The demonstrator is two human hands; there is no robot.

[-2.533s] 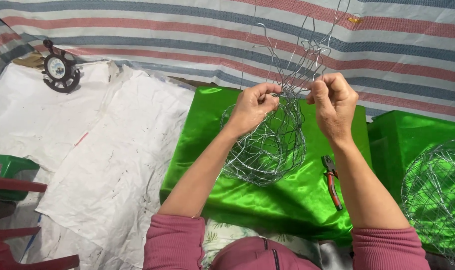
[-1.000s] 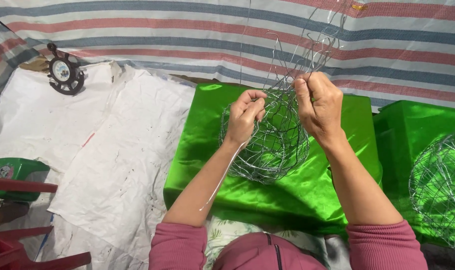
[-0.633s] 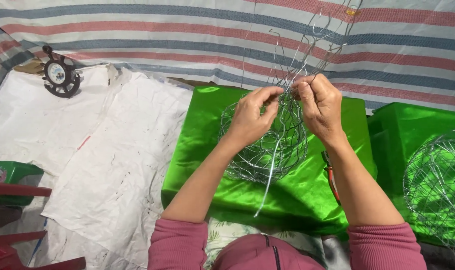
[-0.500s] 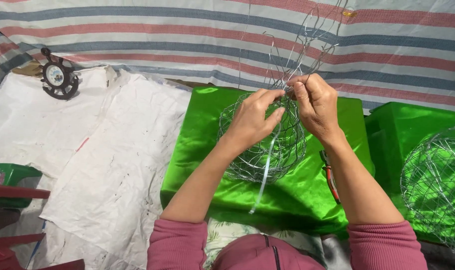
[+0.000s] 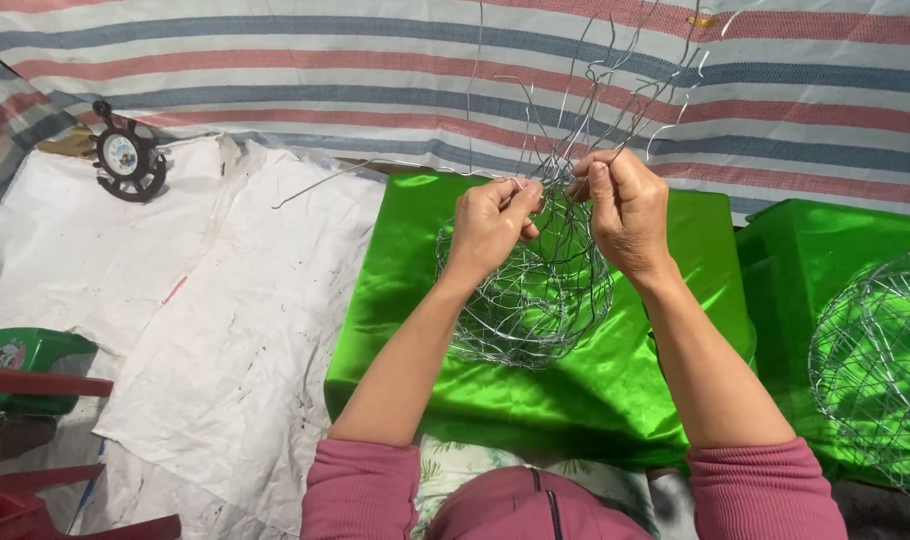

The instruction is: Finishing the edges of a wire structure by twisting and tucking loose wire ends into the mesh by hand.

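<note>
A round basket of woven silver wire (image 5: 535, 300) rests on a shiny green cloth (image 5: 415, 290). Loose wire ends (image 5: 595, 90) stick up from its rim. My left hand (image 5: 490, 225) pinches a wire at the rim's left side, and one long strand runs out from it to the left. My right hand (image 5: 625, 205) grips the upright wires at the rim's right side. Both hands meet at the top of the basket.
A second wire basket (image 5: 875, 365) sits on green cloth at the right edge. White sacking (image 5: 205, 300) covers the ground to the left, with a small round black clock (image 5: 127, 160) on it. A striped tarp (image 5: 275, 60) hangs behind. Green and red plastic items (image 5: 25, 365) lie at lower left.
The hanging wire strand that dangled below my left hand now runs out sideways to the left. Both hands have stayed at the basket's rim, working the wires.
</note>
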